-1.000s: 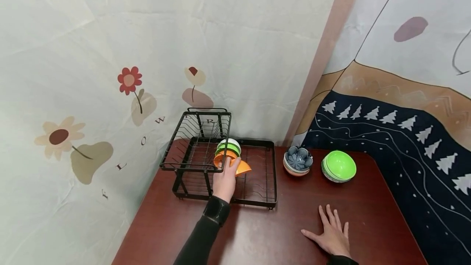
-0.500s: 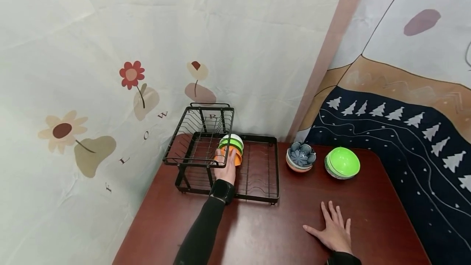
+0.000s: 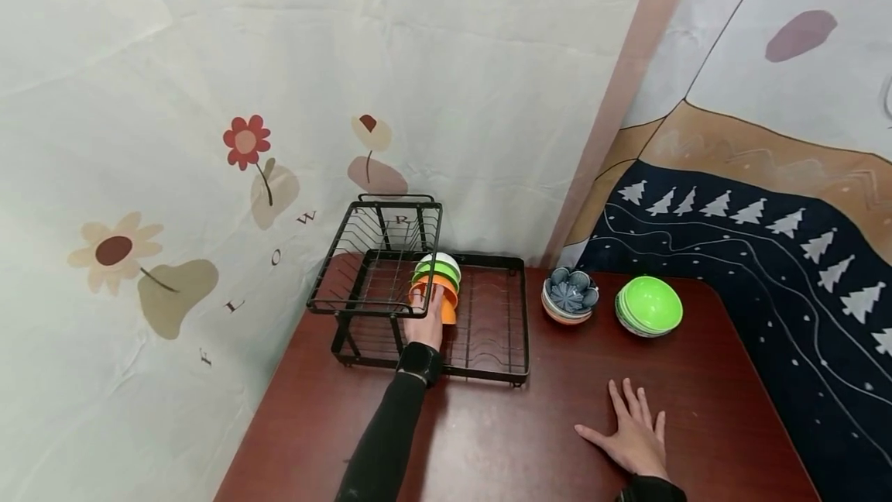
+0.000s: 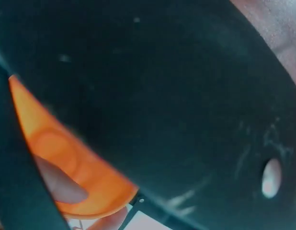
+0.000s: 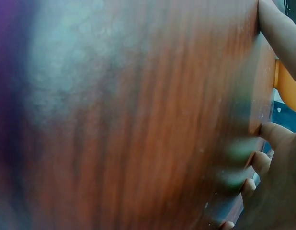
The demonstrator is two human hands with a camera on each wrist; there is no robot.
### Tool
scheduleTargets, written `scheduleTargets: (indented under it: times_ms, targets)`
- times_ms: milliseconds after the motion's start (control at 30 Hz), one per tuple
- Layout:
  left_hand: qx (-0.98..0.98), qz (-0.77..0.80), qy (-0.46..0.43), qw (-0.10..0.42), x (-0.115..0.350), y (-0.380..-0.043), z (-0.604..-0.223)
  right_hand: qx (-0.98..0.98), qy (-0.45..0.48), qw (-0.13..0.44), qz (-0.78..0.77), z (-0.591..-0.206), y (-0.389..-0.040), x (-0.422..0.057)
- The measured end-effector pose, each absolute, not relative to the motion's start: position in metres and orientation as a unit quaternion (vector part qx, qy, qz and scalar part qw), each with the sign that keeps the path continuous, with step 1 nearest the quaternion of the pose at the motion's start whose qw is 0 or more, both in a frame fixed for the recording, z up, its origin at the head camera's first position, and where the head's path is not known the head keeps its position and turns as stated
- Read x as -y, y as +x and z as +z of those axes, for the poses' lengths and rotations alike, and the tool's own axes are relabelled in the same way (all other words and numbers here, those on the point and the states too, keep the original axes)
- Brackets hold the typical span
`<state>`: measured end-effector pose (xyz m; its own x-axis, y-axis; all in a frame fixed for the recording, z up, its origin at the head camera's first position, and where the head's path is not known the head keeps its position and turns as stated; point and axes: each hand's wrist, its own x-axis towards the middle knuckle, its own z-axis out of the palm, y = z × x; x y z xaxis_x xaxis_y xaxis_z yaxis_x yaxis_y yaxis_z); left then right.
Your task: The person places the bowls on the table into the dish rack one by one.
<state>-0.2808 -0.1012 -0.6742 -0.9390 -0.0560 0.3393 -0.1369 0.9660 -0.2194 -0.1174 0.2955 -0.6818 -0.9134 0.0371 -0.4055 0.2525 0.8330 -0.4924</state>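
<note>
My left hand point(image 3: 423, 325) reaches into the lower tier of a black dish rack point(image 3: 488, 373) and pinches an orange bowl point(image 3: 449, 314) by its rim. In the left wrist view, the thumb lies inside that orange bowl point(image 4: 97, 184), with a finger beyond its rim. Just behind it, another orange bowl point(image 3: 446, 285), a green bowl point(image 3: 451, 271) and a white bowl point(image 3: 446, 259) stand on edge in a row, partly hidden by the upper basket. My right hand point(image 3: 634, 440) rests on the table with its fingers spread, holding nothing.
Right of the rack stands a stack of bowls with a grey flower-shaped bowl point(image 3: 570, 294) on top. Farther right is another stack topped by a bright green bowl point(image 3: 651, 304). The rack's upper wire basket point(image 3: 376, 304) overhangs its left part. Printed cloth point(image 3: 488, 99) hangs behind the table point(image 3: 516, 440).
The orange bowl in my left hand was tilted out to the right, then moved up against the row of bowls; now it sits slightly nearer me. My right hand stays on the table.
</note>
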Motion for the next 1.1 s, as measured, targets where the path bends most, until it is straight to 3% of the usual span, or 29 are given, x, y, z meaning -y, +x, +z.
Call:
scheduleTargets:
  times_ms: [67, 167, 400, 633, 733, 1100]
  targets:
    - [0.980, -0.025, 0.027, 0.196, 0.095, -0.266, -0.634, -0.938, 0.078, 0.192, -0.279, -0.682, -0.117, -0.296]
    - [0.976, -0.053, 0.038, 0.208, 0.090, -0.256, -0.606, -0.937, 0.077, 0.191, -0.281, -0.682, -0.118, -0.296]
    - [0.963, -0.114, 0.044, 0.239, 0.088, -0.253, -0.592, -0.935, 0.078, 0.197, -0.285, -0.680, -0.118, -0.297]
    - [0.876, -0.423, 0.145, 0.180, 0.085, -0.252, -0.587, -0.936, 0.076, 0.192, -0.285, -0.680, -0.117, -0.296]
    - [0.855, -0.469, 0.168, 0.146, 0.085, -0.248, -0.584, -0.937, 0.074, 0.191, -0.284, -0.681, -0.117, -0.296]
    - [0.764, -0.593, 0.220, 0.127, 0.078, -0.238, -0.579, -0.936, 0.075, 0.191, -0.285, -0.679, -0.117, -0.295]
